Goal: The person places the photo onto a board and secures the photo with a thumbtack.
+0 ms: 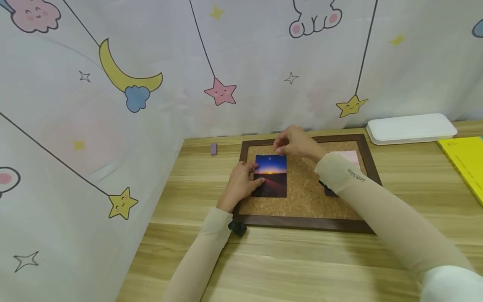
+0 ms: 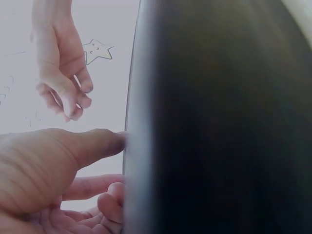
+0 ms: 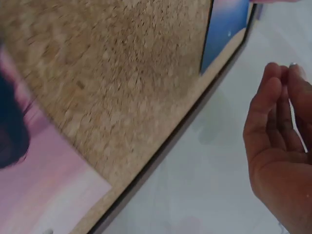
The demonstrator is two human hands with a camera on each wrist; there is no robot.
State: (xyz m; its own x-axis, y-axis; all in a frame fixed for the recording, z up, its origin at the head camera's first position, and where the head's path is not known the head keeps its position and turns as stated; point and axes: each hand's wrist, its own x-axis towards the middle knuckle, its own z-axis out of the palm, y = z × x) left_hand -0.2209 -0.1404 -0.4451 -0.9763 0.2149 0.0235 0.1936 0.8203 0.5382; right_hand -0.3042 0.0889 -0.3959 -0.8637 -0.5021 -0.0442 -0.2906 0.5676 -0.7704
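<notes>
A sunset photo (image 1: pixel 270 184), blue at the top and dark below, lies on the left part of a framed corkboard (image 1: pixel 302 184). My left hand (image 1: pixel 242 181) rests at the photo's left edge, thumb and fingertips on it. Just above its top edge, my right hand (image 1: pixel 298 143) pinches a small shiny pin (image 3: pixel 293 64) between thumb and fingers; most of the pin is hidden by the fingertips. Farther right on the cork is a second photo (image 1: pixel 351 157) with a pink sky, partly covered by my right sleeve.
A small purple block (image 1: pixel 214 149) lies on the wooden table (image 1: pixel 294 264) left of the board. At the back right are a white case (image 1: pixel 411 128) and a yellow book (image 1: pixel 466 159). A white curtain (image 1: pixel 256 50) printed with stars and a moon hangs behind and at the left.
</notes>
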